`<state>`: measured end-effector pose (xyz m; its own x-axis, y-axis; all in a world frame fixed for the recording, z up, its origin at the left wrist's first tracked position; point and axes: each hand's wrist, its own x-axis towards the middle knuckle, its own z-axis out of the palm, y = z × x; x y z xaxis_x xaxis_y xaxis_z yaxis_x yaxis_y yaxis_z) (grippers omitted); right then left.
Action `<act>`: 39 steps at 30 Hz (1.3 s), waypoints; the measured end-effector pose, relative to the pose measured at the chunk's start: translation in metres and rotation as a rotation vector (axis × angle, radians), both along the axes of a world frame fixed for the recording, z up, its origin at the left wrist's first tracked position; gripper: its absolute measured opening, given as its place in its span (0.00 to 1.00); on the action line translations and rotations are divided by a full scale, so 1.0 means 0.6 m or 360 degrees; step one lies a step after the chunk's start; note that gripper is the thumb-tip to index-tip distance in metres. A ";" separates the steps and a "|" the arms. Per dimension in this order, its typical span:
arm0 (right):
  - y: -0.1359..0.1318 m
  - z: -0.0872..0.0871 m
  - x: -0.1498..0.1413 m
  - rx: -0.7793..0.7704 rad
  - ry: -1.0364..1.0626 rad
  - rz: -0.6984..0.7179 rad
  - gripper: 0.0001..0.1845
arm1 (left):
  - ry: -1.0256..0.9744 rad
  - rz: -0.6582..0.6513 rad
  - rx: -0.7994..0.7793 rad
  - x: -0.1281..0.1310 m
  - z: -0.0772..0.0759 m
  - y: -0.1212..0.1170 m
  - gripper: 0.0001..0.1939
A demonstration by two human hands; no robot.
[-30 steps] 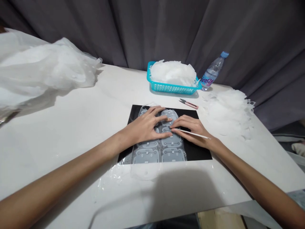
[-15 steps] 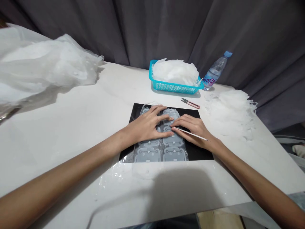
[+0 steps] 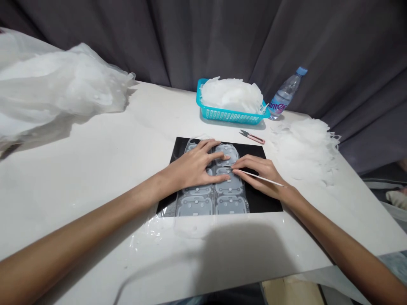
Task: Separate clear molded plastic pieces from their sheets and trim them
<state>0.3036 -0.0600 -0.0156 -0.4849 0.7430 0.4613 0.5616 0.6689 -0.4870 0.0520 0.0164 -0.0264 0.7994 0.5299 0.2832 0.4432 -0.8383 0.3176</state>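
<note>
A clear plastic sheet (image 3: 211, 203) of moulded rounded shapes lies on a black mat (image 3: 263, 199) in the middle of the white table. My left hand (image 3: 193, 167) lies flat on the sheet with its fingers spread, pressing it down. My right hand (image 3: 262, 173) pinches a thin white stick (image 3: 263, 179), whose tip touches the sheet right beside my left fingertips.
A turquoise basket (image 3: 229, 114) heaped with white film pieces stands at the back, a water bottle (image 3: 284, 95) to its right. Small pink snips (image 3: 252, 136) lie behind the mat. A loose white heap (image 3: 305, 146) sits on the right, big plastic bags (image 3: 57, 91) on the left. Clear film (image 3: 165, 237) lies near the front edge.
Both hands stay on the sheet. The right hand has shifted slightly, and the stick's tip now sits a little closer to the left fingertips.
</note>
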 end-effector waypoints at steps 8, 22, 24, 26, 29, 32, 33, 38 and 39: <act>0.008 -0.005 -0.014 0.0169 -0.0160 0.0026 0.06 | -0.0046 -0.0011 -0.0045 0.000 -0.001 0.001 0.33; 0.005 -0.003 -0.015 0.0126 -0.0089 -0.0030 0.05 | -0.0035 -0.0019 -0.0002 0.002 -0.007 0.001 0.33; 0.007 -0.003 -0.015 0.0141 -0.0113 -0.0023 0.05 | -0.0034 -0.0019 -0.0024 0.002 -0.007 0.002 0.32; 0.008 -0.003 -0.016 0.0165 -0.0152 -0.0011 0.05 | -0.0036 -0.0019 -0.0039 0.002 -0.006 0.002 0.31; 0.009 -0.004 -0.018 0.0203 -0.0194 -0.0011 0.04 | -0.0056 -0.0027 -0.0054 0.002 -0.006 0.002 0.31; 0.008 -0.004 -0.022 0.0233 -0.0221 -0.0028 0.04 | -0.0044 -0.0030 -0.0014 0.002 -0.008 0.003 0.31; 0.007 -0.003 -0.024 0.0240 -0.0230 -0.0037 0.04 | -0.0033 -0.0031 0.0011 0.002 -0.009 0.003 0.31; 0.001 0.010 -0.025 0.0219 -0.0295 -0.0047 0.05 | -0.0037 -0.0035 0.0054 0.001 -0.010 0.003 0.31; 0.000 0.011 -0.022 0.0195 -0.0284 -0.0032 0.04 | -0.0044 -0.0033 0.0035 0.000 -0.009 0.003 0.31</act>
